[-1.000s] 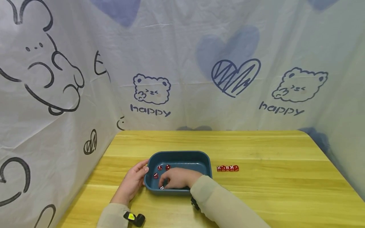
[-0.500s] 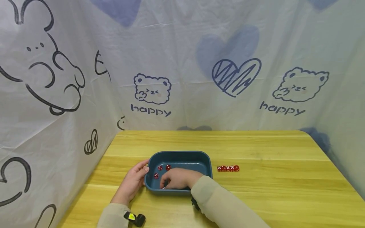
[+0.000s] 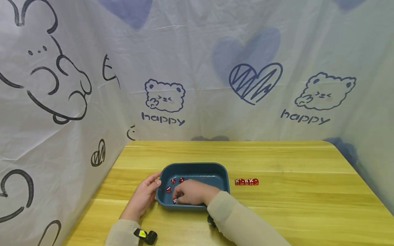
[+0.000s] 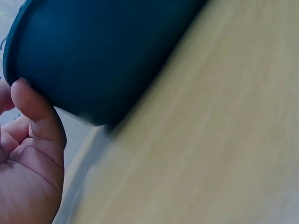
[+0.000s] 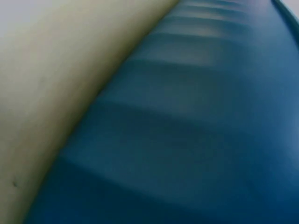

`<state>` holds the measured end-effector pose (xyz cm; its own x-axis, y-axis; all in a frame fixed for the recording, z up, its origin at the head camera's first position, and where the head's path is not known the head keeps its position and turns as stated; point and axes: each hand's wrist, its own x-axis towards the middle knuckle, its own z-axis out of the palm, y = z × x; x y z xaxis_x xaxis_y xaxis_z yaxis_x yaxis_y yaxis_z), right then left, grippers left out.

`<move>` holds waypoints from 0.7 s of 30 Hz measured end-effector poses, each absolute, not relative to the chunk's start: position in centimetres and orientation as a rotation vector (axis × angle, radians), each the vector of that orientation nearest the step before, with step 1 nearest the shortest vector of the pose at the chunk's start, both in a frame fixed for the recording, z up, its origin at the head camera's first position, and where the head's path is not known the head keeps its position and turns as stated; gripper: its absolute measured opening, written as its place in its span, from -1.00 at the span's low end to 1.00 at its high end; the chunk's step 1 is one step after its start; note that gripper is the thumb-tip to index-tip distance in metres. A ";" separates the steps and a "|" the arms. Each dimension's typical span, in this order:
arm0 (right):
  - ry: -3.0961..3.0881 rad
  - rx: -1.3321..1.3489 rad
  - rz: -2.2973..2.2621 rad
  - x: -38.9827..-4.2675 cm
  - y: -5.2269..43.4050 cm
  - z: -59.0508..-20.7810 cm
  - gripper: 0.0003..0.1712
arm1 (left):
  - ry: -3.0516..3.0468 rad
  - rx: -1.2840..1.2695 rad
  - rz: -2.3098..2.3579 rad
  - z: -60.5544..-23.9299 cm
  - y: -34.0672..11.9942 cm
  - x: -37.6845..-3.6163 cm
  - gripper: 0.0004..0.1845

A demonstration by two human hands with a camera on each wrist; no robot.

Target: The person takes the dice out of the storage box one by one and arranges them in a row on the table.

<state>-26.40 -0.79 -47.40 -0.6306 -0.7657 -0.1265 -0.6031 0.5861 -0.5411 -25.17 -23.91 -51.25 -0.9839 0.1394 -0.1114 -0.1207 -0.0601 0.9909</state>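
My left hand (image 3: 143, 196) holds the left end of a dark blue rectangular box (image 3: 194, 207). In the left wrist view its thumb (image 4: 35, 105) lies against the box's outer wall near the rim. My right hand (image 3: 194, 192) reaches down inside the box and pinches a red die (image 3: 175, 201) with white dots near the front left corner. Three other red dice show on the box floor: one die (image 3: 169, 189) at the left, one die (image 3: 173, 180) behind it, and one die (image 3: 182, 180) beside the right hand. The right wrist view shows only sleeve and blurred box wall.
A row of several red dice (image 3: 246, 181) stands on the wooden table (image 3: 292, 205), right of the box. White cloth (image 3: 209, 112) printed with hearts and bears hangs around the table's back and sides. Black camera mounts sit at both wrists.
The right hand's fingers shift slightly at the front left of the box, and the pinched die turns to show more of its dotted face. The left hand and box stay put.
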 end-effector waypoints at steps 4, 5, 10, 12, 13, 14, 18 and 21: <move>2.492 -1.093 -0.696 -26.4 -0.6 -47.2 -0.85 | 2.015 0.020 2.172 -51.2 -23.9 -25.2 -0.53; 2.499 -1.093 -0.705 -26.4 -0.5 -47.1 -0.85 | 2.018 0.026 2.170 -51.3 -23.9 -25.2 -0.52; 2.549 -1.121 -0.746 -26.1 -0.1 -46.8 -0.84 | 2.002 0.028 2.162 -51.2 -24.0 -25.2 -0.51; 2.559 -1.114 -0.771 -26.0 0.1 -46.7 -0.84 | 1.991 0.027 2.165 -51.2 -24.0 -25.2 -0.51; 2.560 -1.111 -0.784 -25.9 0.2 -46.7 -0.84 | 1.990 0.027 2.165 -51.1 -24.0 -25.2 -0.51; 2.560 -1.110 -0.800 -25.8 0.3 -46.7 -0.84 | 1.988 0.026 2.164 -51.0 -24.0 -25.2 -0.51; 2.554 -1.102 -0.873 -25.5 0.8 -46.4 -0.84 | 1.986 0.024 2.160 -50.7 -24.0 -25.1 -0.51; 2.555 -1.091 -0.913 -25.4 1.3 -45.9 -0.82 | 1.988 0.031 2.150 -50.5 -24.0 -25.1 -0.50</move>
